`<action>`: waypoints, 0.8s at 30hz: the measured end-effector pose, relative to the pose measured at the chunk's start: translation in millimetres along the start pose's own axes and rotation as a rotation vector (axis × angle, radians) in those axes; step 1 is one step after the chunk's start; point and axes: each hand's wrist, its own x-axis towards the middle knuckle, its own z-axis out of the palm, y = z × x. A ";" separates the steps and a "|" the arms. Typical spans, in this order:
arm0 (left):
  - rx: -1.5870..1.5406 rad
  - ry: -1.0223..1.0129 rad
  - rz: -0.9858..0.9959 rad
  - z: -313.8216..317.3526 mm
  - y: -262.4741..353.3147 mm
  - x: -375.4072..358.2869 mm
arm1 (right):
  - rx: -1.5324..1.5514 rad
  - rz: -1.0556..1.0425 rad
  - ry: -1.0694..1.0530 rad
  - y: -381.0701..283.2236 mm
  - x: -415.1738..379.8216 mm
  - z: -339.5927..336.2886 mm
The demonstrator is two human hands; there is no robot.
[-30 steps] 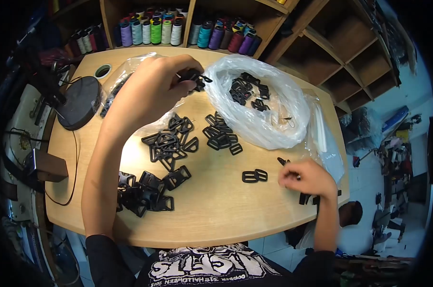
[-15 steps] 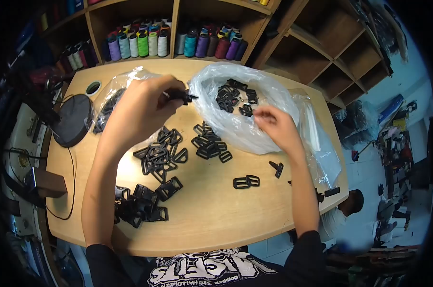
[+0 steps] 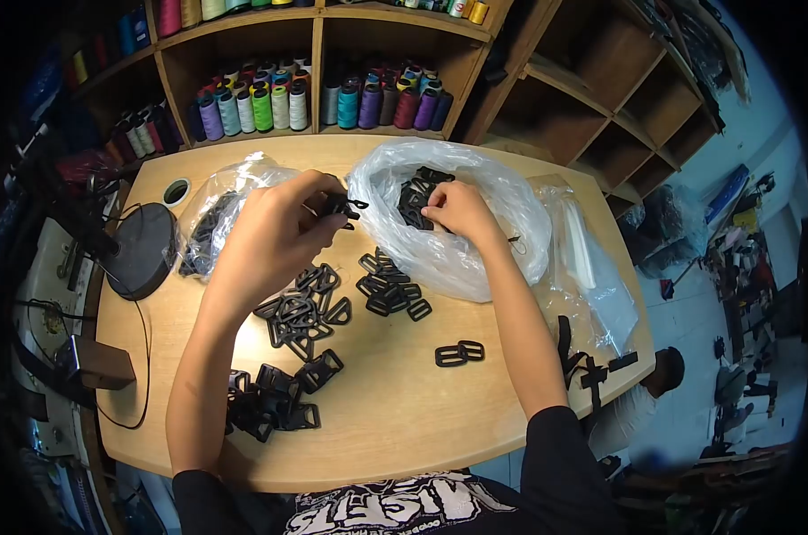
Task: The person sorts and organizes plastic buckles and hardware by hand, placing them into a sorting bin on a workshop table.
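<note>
My left hand (image 3: 270, 234) is closed around several small black plastic buckle pieces (image 3: 349, 209), their ends sticking out past the fingertips. Inside the open white plastic bag (image 3: 377, 214), my right hand (image 3: 462, 210) pinches at a heap of black buckles (image 3: 413, 198); its fingertips partly hide what they grip. In front of the bag lies a pile of black strap sliders (image 3: 388, 287). Black triangular rings (image 3: 299, 314) are heaped below my left hand. Closer to me is a pile of side-release buckles (image 3: 275, 394). Two sliders (image 3: 460, 353) lie together right of centre.
A second clear bag (image 3: 210, 234) with black parts stands at left, near a round black lamp base (image 3: 142, 250) and a tape roll (image 3: 176, 191). Flat clear plastic (image 3: 591, 267) lies at right. Thread spools (image 3: 261, 109) fill the shelf behind. A person (image 3: 640, 401) is beyond the right edge.
My right hand has moved left and deeper into the bag, onto the buckle heap. My left hand still holds its pieces. The view has shifted slightly.
</note>
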 end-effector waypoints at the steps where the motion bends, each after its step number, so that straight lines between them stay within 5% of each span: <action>1: 0.002 -0.002 0.003 -0.6 0.0 0.7 | -0.001 0.000 0.002 1.5 -0.6 2.2; 3: -0.004 -0.007 -0.011 -1.8 1.2 0.8 | 0.110 -0.003 0.141 3.7 -4.0 6.6; 10: -0.003 -0.010 -0.017 -1.6 -0.2 1.1 | 0.109 0.013 0.063 1.6 -6.5 0.7; 14: 0.016 0.015 0.016 -0.6 -4.9 2.6 | 0.409 -0.016 0.215 -0.7 -19.5 -14.5; 16: 0.020 0.022 0.004 -0.1 -6.6 3.3 | 0.778 0.100 0.026 -26.3 -36.6 -32.4; 20: -0.072 0.039 -0.041 -2.0 -8.7 3.6 | 0.878 -0.065 -0.079 -63.2 -61.5 -22.0; 24: -0.035 0.070 -0.055 -6.5 -12.0 4.3 | 0.780 -0.112 -0.436 -112.6 -77.4 13.4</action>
